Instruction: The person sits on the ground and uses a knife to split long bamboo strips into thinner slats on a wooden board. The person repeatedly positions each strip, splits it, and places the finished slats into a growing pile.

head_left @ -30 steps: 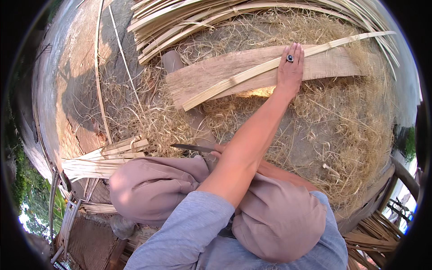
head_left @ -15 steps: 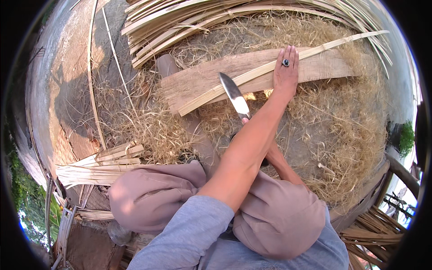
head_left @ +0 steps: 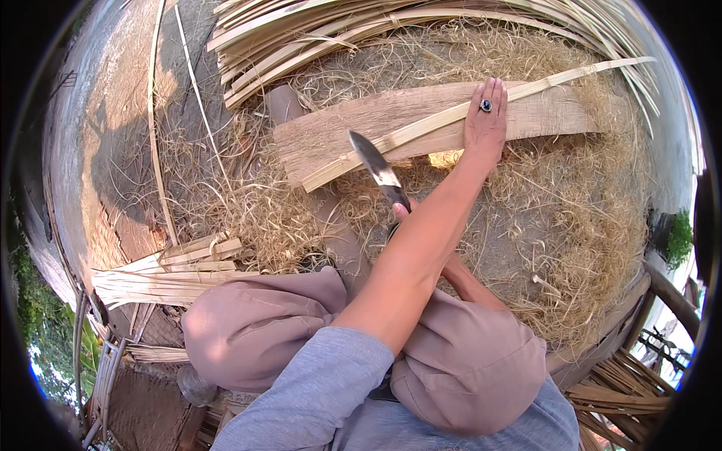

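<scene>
A long pale strip of split bamboo (head_left: 429, 126) lies slantwise over a curved wooden board (head_left: 323, 137). My left hand (head_left: 485, 128), with a ring on one finger, rests flat on the strip with its fingers stretched out. Under my left forearm crosses my right arm. My right hand (head_left: 400, 211) is closed around the dark handle of a knife (head_left: 374, 162); only its thumb area shows, the rest being behind the left forearm. The blade points up and left, crossing in view over the strip toward its left end. Whether it touches the strip, I cannot tell.
Curly shavings (head_left: 556, 233) cover much of the ground. A stack of long bamboo strips (head_left: 301, 46) lies beyond the board. Shorter strips (head_left: 165, 279) are bundled beside my left knee (head_left: 248, 331). A round pole (head_left: 283, 107) runs beneath the board's left end.
The knife has moved left along the strip, and more of its handle shows. My left hand stays flat on the strip.
</scene>
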### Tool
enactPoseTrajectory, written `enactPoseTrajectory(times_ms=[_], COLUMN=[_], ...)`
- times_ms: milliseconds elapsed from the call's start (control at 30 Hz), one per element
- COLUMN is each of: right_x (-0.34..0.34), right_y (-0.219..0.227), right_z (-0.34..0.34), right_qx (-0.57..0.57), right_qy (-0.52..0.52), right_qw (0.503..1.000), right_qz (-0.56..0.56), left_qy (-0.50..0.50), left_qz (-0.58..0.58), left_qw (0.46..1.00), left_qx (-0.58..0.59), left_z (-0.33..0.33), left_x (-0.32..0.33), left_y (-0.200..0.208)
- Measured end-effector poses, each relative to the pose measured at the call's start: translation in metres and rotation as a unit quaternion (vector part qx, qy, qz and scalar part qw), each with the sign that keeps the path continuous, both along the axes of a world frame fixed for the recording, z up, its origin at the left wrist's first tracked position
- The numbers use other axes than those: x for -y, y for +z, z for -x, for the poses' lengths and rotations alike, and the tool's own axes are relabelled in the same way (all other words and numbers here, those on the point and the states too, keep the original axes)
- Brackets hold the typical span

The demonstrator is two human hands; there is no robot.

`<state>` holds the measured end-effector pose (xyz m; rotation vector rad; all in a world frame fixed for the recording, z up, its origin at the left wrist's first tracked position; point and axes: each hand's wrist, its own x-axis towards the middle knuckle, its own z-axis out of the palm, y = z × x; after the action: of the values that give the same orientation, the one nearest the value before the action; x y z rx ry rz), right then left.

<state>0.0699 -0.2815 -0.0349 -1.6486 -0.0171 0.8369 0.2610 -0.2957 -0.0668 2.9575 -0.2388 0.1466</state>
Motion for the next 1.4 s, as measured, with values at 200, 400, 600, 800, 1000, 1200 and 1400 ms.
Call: enactPoseTrajectory(times_ms=[200,400,600,800,1000,1200,1400], right_x=[-0.023,-0.033,-0.011,-0.029,0.003,-0.002,-0.003], right_y=[0.034,0.046,0.022,0.006,-0.038,-0.025,-0.005], right_z=[0.0,0.003,-0.004,0.041,0.012,0.02,0.013], right_qx=[-0.012,0.068,-0.241,0.15,0.024,0.04,0.006], right_qy=[-0.003,0.135,0.012,0.056,-0.197,-0.099,0.006], right_qw=[0.999,0.977,0.957,0.987,0.98,0.994,1.0], right_qz=[0.052,0.152,-0.162,0.025,-0.024,0.003,0.013], left_qy=[-0.014,-0.013,-0.015,-0.033,-0.013,-0.021,-0.027], left_qz=[-0.005,0.056,0.066,0.072,0.056,0.066,0.024], left_qw=[1.0,0.997,0.997,0.997,0.997,0.996,0.999], left_qx=[-0.011,0.051,0.045,0.026,0.053,0.047,-0.026], left_z=[0.0,-0.003,-0.003,-0.007,-0.008,-0.004,0.0], left_x=[-0.001,-0.001,-0.002,-0.003,0.0,-0.002,-0.001], left_y=[0.011,-0.006,-0.009,-0.009,-0.013,-0.015,-0.001])
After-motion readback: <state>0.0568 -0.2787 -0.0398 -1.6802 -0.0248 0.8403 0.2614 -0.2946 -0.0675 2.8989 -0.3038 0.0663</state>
